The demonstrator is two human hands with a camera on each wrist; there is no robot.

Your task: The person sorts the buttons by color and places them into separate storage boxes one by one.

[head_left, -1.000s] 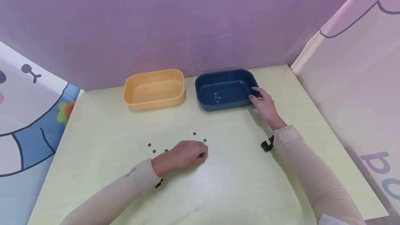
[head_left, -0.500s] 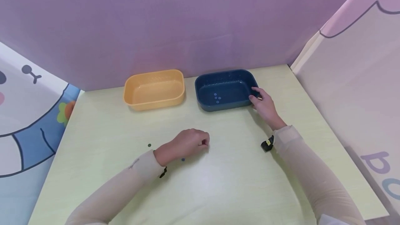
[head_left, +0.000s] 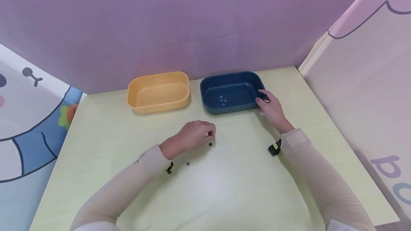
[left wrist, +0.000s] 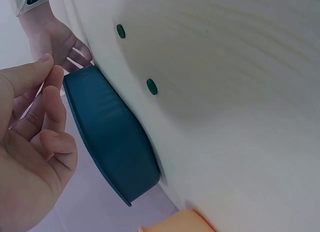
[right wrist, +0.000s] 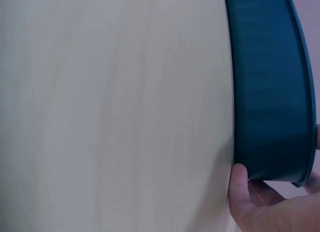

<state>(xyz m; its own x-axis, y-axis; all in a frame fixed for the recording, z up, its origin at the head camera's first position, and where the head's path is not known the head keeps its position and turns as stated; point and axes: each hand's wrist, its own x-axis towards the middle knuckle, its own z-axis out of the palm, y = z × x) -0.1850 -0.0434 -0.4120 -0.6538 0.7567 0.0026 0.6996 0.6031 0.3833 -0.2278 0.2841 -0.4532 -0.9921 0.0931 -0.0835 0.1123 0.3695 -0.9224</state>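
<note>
hands: well apart; the left hand (head_left: 194, 134) hangs over the table (head_left: 244, 181), while the right hand (head_left: 273, 111) grips the dark blue tray (head_left: 232, 109) at its near end.
pinch: the left thumb and forefinger tips meet, the other fingers curled loosely; such a grip would suit something small and flat, though whether a disc sits between the tips i cannot tell.
dark blue tray: ahead and to the right of the left hand, its wall between the right thumb and fingers; this probably steadies a light tray against sliding.
blue discs (head_left: 221, 100): four, on the floor of the dark blue tray, toward the end away from the right hand; the raised walls likely hold such tiny pieces together.
green discs (left wrist: 152, 86): two, on the table close by the left hand, lying apart, so each looks easy to take singly.
single blue disc (head_left: 187, 164): on the table, closer to the person than the left hand.
yellow tray (head_left: 157, 108): ahead and left of the left hand; both trays probably sit far back to leave reaching room.
purple backdrop (head_left: 205, 27): beyond both trays, farther from the hands.
</note>
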